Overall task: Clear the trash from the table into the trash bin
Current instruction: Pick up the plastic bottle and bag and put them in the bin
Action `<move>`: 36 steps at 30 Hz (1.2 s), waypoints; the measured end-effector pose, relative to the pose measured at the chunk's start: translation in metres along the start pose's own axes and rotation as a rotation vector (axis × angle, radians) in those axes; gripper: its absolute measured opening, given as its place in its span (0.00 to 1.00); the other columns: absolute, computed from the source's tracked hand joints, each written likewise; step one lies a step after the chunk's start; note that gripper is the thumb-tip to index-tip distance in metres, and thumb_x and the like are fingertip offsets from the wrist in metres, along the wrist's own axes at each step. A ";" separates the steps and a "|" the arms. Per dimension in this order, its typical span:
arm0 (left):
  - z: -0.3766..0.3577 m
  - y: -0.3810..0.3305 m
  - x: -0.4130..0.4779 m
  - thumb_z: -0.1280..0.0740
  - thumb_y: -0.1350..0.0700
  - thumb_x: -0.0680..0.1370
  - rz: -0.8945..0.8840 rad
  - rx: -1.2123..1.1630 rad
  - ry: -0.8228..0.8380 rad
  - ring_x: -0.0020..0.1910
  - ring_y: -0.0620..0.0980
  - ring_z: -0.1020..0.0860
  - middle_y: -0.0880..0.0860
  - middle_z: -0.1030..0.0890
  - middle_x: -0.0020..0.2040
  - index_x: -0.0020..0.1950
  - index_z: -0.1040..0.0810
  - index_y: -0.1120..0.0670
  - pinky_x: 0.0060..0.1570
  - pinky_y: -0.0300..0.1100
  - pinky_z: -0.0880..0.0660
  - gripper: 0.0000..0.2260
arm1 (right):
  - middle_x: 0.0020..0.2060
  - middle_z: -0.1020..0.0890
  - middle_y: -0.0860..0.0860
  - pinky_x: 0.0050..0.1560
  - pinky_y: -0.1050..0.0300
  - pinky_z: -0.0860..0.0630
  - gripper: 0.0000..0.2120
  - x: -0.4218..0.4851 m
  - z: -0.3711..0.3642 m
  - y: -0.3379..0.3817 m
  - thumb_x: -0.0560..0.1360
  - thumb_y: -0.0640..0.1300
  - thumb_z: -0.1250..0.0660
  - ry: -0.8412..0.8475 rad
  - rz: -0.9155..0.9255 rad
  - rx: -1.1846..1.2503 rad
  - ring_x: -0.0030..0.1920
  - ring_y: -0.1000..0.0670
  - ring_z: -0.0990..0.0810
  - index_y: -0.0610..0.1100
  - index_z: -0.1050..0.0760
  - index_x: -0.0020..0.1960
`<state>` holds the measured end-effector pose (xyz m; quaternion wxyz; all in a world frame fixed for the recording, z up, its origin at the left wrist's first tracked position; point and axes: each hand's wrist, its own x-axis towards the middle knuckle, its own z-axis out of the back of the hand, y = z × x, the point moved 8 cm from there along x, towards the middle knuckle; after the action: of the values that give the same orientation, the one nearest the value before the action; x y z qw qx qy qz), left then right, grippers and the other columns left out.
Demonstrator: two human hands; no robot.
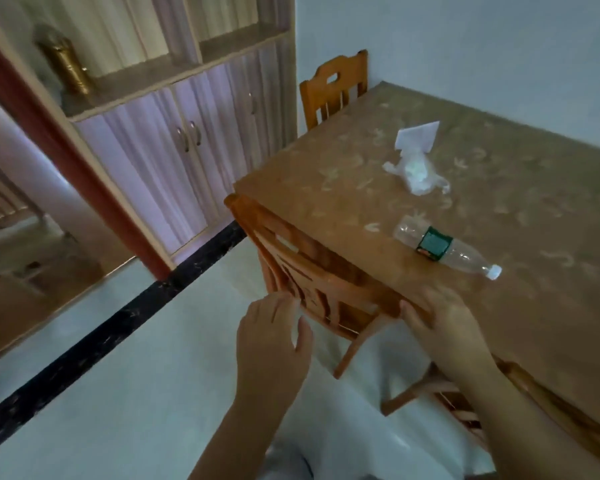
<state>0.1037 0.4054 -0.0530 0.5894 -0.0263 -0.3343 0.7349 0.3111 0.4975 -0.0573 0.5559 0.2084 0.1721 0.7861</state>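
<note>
Well, bottle [466, 258] lying on table [506, 174], green label [434, 244] writing unreadable

Clear plastic bottle [445, 248], green label, capped, lies sideways near the table [534, 188] edge. Farther in, a crumpled clear bag [417, 173] touches white paper [418, 135].

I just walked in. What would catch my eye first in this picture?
A clear plastic bottle with a green label lies on its side near the front edge of the table. Farther back sit a crumpled clear plastic bag and, just behind it, a white paper. In the foreground the person's left hand and right hand are at the back of a wooden chair tucked against the table.
</note>
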 end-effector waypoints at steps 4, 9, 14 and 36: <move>-0.038 -0.002 0.066 0.33 0.54 0.73 -0.110 -0.080 0.116 0.49 0.51 0.22 0.53 0.18 0.49 0.52 0.21 0.56 0.48 0.46 0.23 0.10 | 0.51 0.22 0.44 0.43 0.57 0.32 0.11 0.028 0.009 -0.014 0.71 0.36 0.34 -0.107 -0.146 -0.022 0.49 0.45 0.25 0.39 0.23 0.53; -0.098 -0.034 0.119 0.41 0.50 0.74 -0.300 -0.112 0.275 0.51 0.51 0.23 0.52 0.19 0.50 0.52 0.22 0.55 0.49 0.45 0.25 0.14 | 0.48 0.20 0.43 0.41 0.56 0.30 0.10 0.048 0.010 -0.061 0.70 0.36 0.31 -0.164 -0.297 -0.058 0.46 0.43 0.23 0.40 0.22 0.51; -0.170 -0.071 0.168 0.43 0.51 0.73 -0.430 -0.132 0.359 0.50 0.53 0.23 0.53 0.20 0.50 0.50 0.21 0.56 0.46 0.46 0.26 0.15 | 0.51 0.20 0.42 0.42 0.57 0.31 0.10 0.084 0.019 -0.105 0.71 0.37 0.33 -0.224 -0.368 -0.111 0.48 0.42 0.23 0.40 0.23 0.52; -0.384 -0.120 0.208 0.33 0.44 0.71 -0.788 0.155 0.831 0.64 0.52 0.34 0.51 0.31 0.65 0.70 0.39 0.52 0.62 0.46 0.39 0.31 | 0.45 0.19 0.43 0.39 0.52 0.26 0.13 0.138 0.011 -0.205 0.70 0.46 0.39 -0.261 -0.633 -0.073 0.44 0.40 0.22 0.41 0.23 0.48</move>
<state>0.3087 0.7758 -0.2141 0.9008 -0.1427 -0.0044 0.4101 0.4402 0.6948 -0.1322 0.7966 0.2235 0.1271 0.5470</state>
